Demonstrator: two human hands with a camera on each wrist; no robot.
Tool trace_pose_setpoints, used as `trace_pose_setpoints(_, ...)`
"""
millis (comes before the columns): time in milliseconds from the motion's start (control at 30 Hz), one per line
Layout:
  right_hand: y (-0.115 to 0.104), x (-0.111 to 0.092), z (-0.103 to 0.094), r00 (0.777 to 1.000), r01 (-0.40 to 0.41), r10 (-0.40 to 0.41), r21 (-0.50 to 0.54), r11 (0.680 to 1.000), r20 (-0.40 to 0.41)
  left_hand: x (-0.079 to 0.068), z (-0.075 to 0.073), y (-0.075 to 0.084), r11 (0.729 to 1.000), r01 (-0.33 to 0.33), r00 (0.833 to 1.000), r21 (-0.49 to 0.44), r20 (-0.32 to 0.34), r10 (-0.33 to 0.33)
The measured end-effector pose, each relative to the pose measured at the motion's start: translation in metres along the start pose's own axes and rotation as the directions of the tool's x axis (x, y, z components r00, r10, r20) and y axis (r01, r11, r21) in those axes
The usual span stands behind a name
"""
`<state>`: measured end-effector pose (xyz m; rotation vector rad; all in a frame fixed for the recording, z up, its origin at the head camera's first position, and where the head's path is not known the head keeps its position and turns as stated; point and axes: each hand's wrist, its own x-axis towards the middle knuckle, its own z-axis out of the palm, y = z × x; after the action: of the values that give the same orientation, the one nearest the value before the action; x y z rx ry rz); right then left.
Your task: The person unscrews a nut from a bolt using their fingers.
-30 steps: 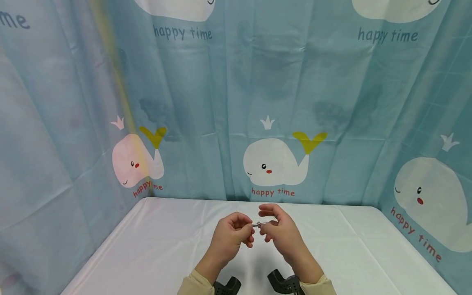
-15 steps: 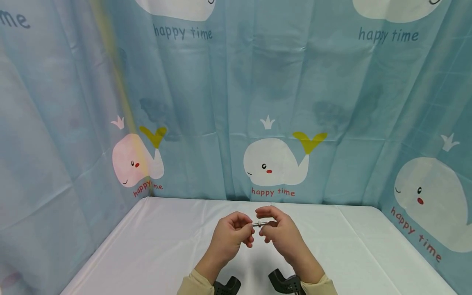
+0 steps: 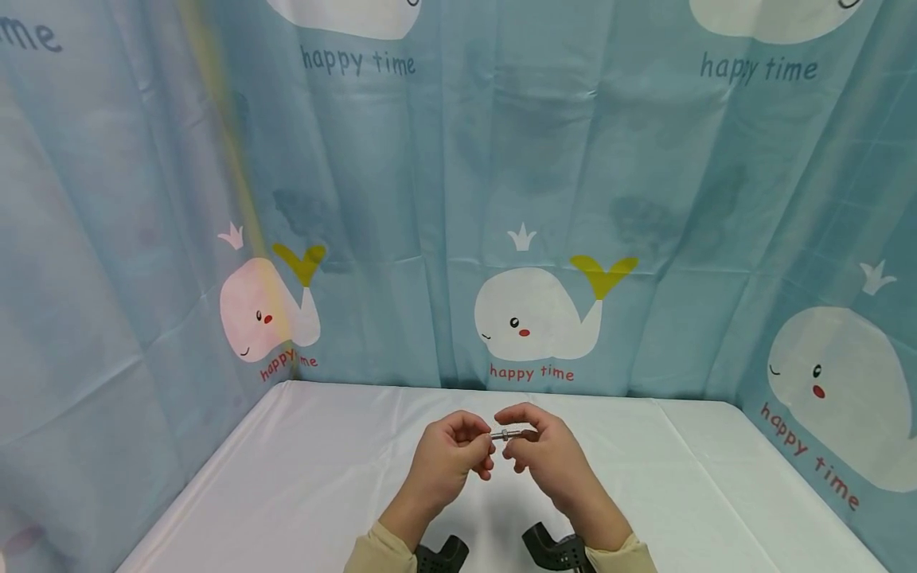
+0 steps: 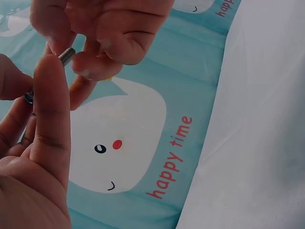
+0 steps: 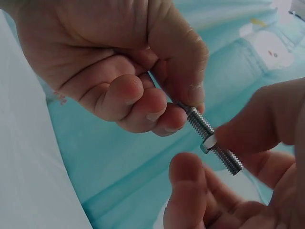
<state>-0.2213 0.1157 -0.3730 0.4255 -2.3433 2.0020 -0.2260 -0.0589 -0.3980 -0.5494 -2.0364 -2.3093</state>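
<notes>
Blue whale-print curtain (image 3: pixel 387 199) backs and flanks a white-covered table (image 3: pixel 286 477). Left to right in the head view: cream left sleeve (image 3: pixel 382 551), black wrist device (image 3: pixel 442 555) just beside it, then left hand (image 3: pixel 447 458). Left thumb and finger pinch one end of a threaded metal bolt (image 5: pixel 200 125). Bolt sits between the two hands, above the table, roughly level in the head view. Nut (image 5: pixel 208 143) is on the threads, partway along; far tip pokes out past it. Right hand (image 3: pixel 548 454): fingers spread, one digit at the nut, another well apart from the bolt; can't tell how firm the contact is. Right sleeve (image 3: pixel 622 555) last.
</notes>
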Motion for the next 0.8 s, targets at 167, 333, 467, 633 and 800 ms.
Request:
trace_pose_setpoints(167, -0.0012, 0.0002, 0.0010, 0.999, -0.041, 0.042, 0.032, 0.999, -0.027, -0.0008, 0.0002, 0.0008, 1.000, -0.002, 1.000, 0.000, -0.001, 0.002)
trace_pose_setpoints(333, 0.0005, 0.0001, 0.0011, 0.999, -0.041, 0.041, 0.003, 0.999, -0.016, -0.0002, -0.0001, 0.0005, 1.000, 0.007, 1.000, 0.012, -0.005, -0.007)
trace_pose_setpoints(467, 0.0014, 0.0011, 0.0007, 0.998, -0.002, 0.002, -0.001, 1.000, -0.058, -0.0002, -0.0002, 0.0003, 1.000, 0.003, 1.000, 0.011, -0.004, -0.003)
trace_pose_setpoints(633, 0.0007, 0.0017, 0.0005, 0.996, -0.027, 0.029, 0.030, 0.999, -0.089, -0.0007, 0.0003, 0.0004, 1.000, -0.002, 1.000, 0.008, -0.002, 0.002)
trace_pose_setpoints(800, 0.0027, 0.0004, 0.0004, 0.998, -0.060, 0.060, 0.004, 0.998, 0.001, -0.0004, 0.0005, 0.0001, 1.000, -0.004, 1.000, 0.006, -0.002, 0.004)
